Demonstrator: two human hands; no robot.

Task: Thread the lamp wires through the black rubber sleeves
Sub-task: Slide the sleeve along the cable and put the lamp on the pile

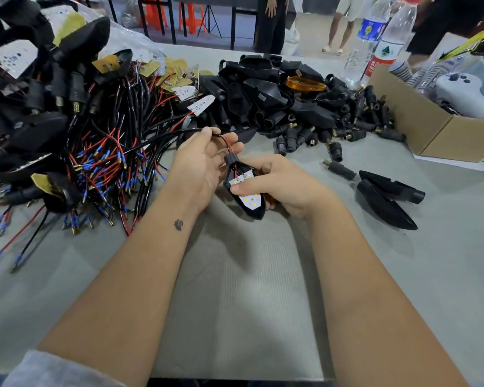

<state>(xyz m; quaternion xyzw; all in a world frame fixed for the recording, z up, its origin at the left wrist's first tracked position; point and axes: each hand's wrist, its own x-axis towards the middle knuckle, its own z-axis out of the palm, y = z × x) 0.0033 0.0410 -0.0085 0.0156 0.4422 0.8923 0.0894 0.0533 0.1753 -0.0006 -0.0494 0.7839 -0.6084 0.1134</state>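
Note:
My right hand (282, 182) grips a black lamp housing (256, 212) with a white LED board (248, 191) inside, thumb pressed across the board. Red and black lamp wires (226, 142) rise from the board through a small black rubber sleeve (231, 159) at the housing's neck. My left hand (204, 163) pinches those wires just above the sleeve, and they run off to the left. Loose black rubber sleeves (340, 169) lie on the table to the right.
A big tangle of wired lamps with blue-tipped leads (101, 163) fills the left. A heap of black housings (263, 90) sits behind, with an orange lens (305, 82). Two housings (386, 199) lie at right, near a cardboard box (430, 129) and water bottles (386, 37).

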